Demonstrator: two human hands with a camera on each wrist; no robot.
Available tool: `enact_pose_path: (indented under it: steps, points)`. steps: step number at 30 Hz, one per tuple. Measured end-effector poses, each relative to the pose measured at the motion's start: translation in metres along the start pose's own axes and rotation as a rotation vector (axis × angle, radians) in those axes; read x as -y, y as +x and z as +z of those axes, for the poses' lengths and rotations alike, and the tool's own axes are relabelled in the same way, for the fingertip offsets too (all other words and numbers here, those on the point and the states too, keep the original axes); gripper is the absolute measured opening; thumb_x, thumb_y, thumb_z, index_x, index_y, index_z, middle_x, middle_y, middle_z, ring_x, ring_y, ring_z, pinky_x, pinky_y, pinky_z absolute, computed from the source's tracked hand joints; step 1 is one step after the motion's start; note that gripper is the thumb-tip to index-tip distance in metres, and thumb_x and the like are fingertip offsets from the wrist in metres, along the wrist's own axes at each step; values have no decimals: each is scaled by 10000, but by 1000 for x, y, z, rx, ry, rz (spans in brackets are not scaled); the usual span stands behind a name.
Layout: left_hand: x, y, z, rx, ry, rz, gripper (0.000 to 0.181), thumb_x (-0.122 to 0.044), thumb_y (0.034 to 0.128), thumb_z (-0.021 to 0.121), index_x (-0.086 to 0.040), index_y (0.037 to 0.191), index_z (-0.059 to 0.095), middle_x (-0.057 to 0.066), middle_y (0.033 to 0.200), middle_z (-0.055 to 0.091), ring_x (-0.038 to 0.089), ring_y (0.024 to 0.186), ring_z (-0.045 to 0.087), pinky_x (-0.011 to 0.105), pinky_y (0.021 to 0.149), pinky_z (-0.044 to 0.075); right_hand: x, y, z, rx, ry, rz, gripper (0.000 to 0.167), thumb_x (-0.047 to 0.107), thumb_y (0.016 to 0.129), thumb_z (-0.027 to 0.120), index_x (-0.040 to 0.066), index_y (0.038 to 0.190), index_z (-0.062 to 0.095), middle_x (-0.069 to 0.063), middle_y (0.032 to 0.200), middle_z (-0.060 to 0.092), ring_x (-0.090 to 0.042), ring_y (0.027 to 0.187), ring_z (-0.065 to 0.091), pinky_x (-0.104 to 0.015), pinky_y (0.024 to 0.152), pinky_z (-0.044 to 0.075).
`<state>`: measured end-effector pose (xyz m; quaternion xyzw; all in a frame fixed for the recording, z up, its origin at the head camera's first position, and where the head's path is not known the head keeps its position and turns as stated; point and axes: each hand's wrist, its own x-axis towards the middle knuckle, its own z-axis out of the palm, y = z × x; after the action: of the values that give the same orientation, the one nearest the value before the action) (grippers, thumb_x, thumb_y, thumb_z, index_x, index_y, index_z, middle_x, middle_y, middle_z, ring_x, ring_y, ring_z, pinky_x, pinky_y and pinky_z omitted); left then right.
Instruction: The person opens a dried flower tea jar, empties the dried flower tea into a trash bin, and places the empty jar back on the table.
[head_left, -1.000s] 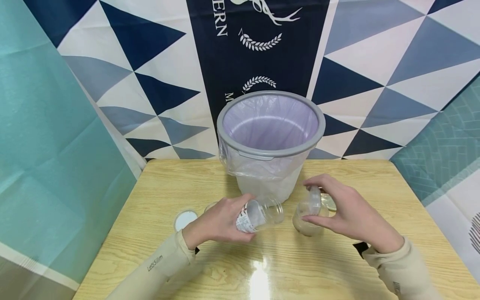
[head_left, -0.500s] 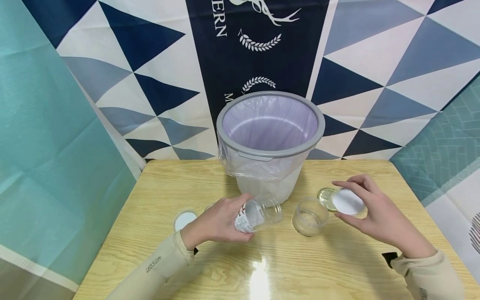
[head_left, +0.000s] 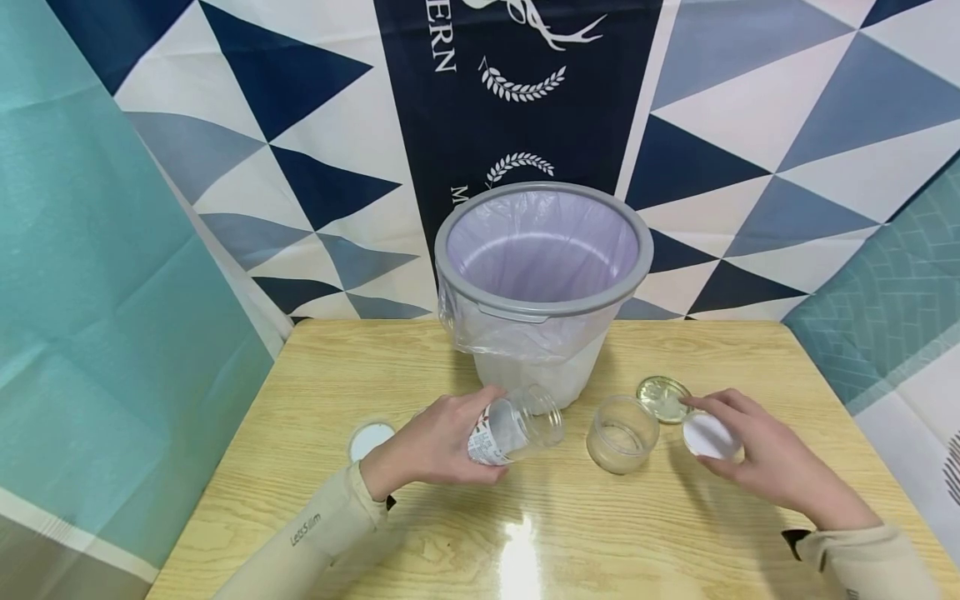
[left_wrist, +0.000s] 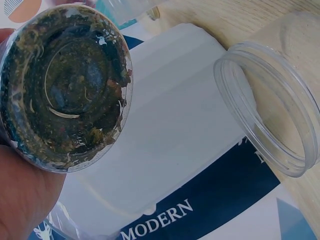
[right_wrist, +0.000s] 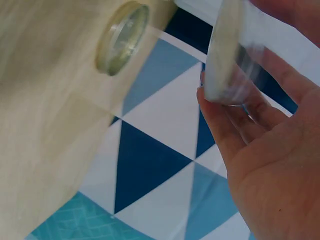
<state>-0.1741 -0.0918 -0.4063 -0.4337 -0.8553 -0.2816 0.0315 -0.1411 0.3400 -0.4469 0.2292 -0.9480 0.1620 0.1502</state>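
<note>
My left hand (head_left: 446, 442) grips a clear plastic jar (head_left: 498, 435) with a printed label, tilted with its open mouth to the right. In the left wrist view, dark mottled matter (left_wrist: 75, 95) shows through a round clear end at that hand. My right hand (head_left: 772, 462) pinches a clear round container (head_left: 708, 437) with a white face, off the table. In the right wrist view, thumb and fingers hold it by its sides, partly blurred. An open clear jar (head_left: 622, 435) stands between the hands, touched by neither. A gold-rimmed round lid (head_left: 663, 398) lies behind my right fingertips.
A bin (head_left: 536, 333) with a grey rim and lilac liner stands at the table's back, its mouth above both hands. A round thing with a white top (head_left: 371, 438) stands left of my left hand. Patterned cloth (head_left: 322, 167) hangs behind the wooden table (head_left: 360, 367).
My right hand has carried the clear container from above the open jar to the right and turned its white face into sight. My left hand has hardly moved.
</note>
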Motion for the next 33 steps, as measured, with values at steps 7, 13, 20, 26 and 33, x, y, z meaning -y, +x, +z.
enact_pose_path:
  steps: [7, 13, 20, 26, 33]
  points:
    - [1, 0, 0, 1, 2, 2, 712, -296, 717, 878, -105, 1310, 534, -38, 960, 692, 44, 759, 616, 137, 674, 512, -4, -9, 22, 108, 9, 16, 698, 121, 533, 1003, 125, 1170, 719, -13, 1106, 645, -213, 905, 654, -388, 707, 563]
    - [1, 0, 0, -2, -6, 7, 707, -293, 717, 875, -109, 1311, 538, -39, 963, 691, 40, 757, 616, 134, 671, 511, -4, -11, 34, 204, 32, 62, 617, 196, 539, 1017, 136, 1083, 734, 1, 1075, 645, -225, 926, 661, -440, 756, 572]
    - [2, -1, 0, -1, -6, 5, 722, -298, 722, 875, -109, 1329, 534, -41, 973, 689, 38, 763, 613, 136, 679, 511, -7, -11, 44, 258, 32, 81, 579, 237, 547, 1015, 141, 1042, 731, -36, 1076, 673, -258, 951, 665, -507, 800, 582]
    - [3, -2, 0, -7, -13, 14, 721, -290, 724, 874, -109, 1333, 533, -42, 973, 686, 38, 766, 615, 131, 685, 513, -11, -15, 50, 254, 27, 73, 579, 228, 531, 1017, 163, 1028, 727, -36, 1070, 679, -255, 947, 656, -502, 787, 579]
    - [5, -3, 1, -15, -15, 24, 722, -282, 713, 877, -91, 1320, 534, -37, 968, 682, 41, 760, 613, 134, 681, 515, -13, -18, 53, 248, 38, 94, 617, 211, 514, 1021, 176, 1046, 711, 3, 1054, 651, -202, 917, 631, -445, 741, 566]
